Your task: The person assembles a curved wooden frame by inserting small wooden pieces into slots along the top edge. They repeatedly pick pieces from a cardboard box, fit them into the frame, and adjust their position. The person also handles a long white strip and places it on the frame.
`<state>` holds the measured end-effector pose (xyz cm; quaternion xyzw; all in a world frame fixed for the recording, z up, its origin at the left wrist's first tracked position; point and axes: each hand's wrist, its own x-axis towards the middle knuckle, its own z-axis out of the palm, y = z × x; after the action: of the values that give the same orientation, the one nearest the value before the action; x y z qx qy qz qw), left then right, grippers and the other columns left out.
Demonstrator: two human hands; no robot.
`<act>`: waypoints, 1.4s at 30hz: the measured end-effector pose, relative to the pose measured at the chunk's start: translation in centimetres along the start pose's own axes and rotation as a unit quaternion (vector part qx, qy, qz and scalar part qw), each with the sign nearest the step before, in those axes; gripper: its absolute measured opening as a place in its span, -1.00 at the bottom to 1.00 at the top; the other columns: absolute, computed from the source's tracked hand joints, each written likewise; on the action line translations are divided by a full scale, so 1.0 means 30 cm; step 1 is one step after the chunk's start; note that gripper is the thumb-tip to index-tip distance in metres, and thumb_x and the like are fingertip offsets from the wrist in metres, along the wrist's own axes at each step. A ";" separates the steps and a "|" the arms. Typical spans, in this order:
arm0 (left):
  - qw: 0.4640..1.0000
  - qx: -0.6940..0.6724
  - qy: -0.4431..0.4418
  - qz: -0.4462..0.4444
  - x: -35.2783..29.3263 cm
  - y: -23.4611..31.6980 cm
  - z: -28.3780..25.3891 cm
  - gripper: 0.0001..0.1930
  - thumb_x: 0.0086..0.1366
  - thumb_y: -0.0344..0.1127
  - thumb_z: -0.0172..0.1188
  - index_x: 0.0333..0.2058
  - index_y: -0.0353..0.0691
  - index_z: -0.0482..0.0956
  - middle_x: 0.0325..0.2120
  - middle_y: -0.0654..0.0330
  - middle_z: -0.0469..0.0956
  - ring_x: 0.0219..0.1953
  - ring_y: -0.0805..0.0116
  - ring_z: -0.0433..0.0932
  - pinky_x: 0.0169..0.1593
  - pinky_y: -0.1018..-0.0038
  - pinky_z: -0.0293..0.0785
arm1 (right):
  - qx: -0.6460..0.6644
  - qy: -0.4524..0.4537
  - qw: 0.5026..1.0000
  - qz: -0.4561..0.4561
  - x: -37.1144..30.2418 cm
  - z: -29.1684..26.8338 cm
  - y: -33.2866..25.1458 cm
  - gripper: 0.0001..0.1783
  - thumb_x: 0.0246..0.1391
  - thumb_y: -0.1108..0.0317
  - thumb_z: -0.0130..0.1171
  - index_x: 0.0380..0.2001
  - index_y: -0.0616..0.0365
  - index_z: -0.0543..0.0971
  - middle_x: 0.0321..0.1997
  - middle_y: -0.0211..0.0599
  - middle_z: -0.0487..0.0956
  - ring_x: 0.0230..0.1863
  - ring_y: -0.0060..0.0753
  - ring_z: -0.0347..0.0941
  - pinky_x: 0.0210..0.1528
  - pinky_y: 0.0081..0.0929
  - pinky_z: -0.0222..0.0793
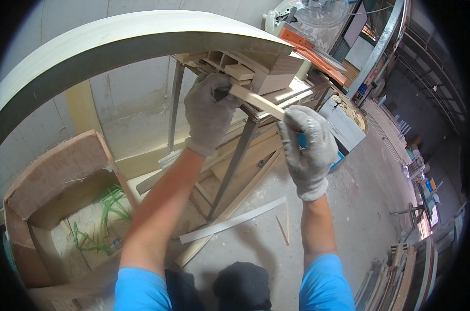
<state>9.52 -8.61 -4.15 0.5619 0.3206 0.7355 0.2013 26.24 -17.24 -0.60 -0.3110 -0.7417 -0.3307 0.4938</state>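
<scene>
Gloved left hand (209, 111) and gloved right hand (308, 147), fingers of each grasping one end of a pale wooden strip (259, 102), strip slanting between them, near wood blocks (277, 83) on a metal-legged stand (233, 166)

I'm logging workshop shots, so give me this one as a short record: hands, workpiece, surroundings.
Left hand: gloved, holding one end of a wooden strip
Right hand: gloved, holding the strip's other end
Bench: metal-legged, wooden blocks on top
Floor: white flat strip lying near the bench
Left side: open bin, green straps inside
</scene>
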 end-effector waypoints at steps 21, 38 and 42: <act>0.980 -0.187 0.012 -0.064 0.020 -0.038 0.022 -0.69 0.03 -0.36 0.50 -0.26 -0.35 0.64 -0.41 0.22 0.65 -0.40 0.48 0.59 -0.31 0.53 0.52 | -0.062 -0.026 0.990 -0.126 0.088 0.109 -0.005 -0.73 -0.14 0.49 0.42 -0.30 0.13 0.61 -0.30 -0.25 0.65 -0.31 -0.24 0.61 -0.27 -0.39 0.52; 0.972 -0.227 -0.016 -0.059 0.033 -0.056 0.013 -0.75 0.05 -0.42 0.48 -0.29 -0.35 0.67 -0.44 0.23 0.66 -0.44 0.52 0.61 -0.35 0.55 0.52 | -0.158 -0.068 0.958 -0.231 0.158 0.160 -0.002 -0.85 -0.16 0.38 0.23 -0.45 0.03 0.50 -0.52 -0.43 0.38 -0.49 -0.39 0.45 -0.50 -0.42 0.39; 0.980 -0.189 -0.038 -0.041 0.036 -0.035 -0.006 -0.76 0.06 -0.40 0.46 -0.29 -0.36 0.67 -0.46 0.19 0.68 -0.47 0.49 0.63 -0.34 0.52 0.56 | -0.193 -0.113 0.947 -0.232 0.177 0.156 -0.024 -0.85 -0.16 0.34 0.22 -0.43 0.00 0.51 -0.52 -0.43 0.36 -0.46 -0.41 0.46 -0.47 -0.42 0.39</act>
<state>8.97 -7.18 -4.16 0.5278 0.1903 0.7521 0.3458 21.51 -13.22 2.88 -0.2555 -0.7661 -0.5357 0.2467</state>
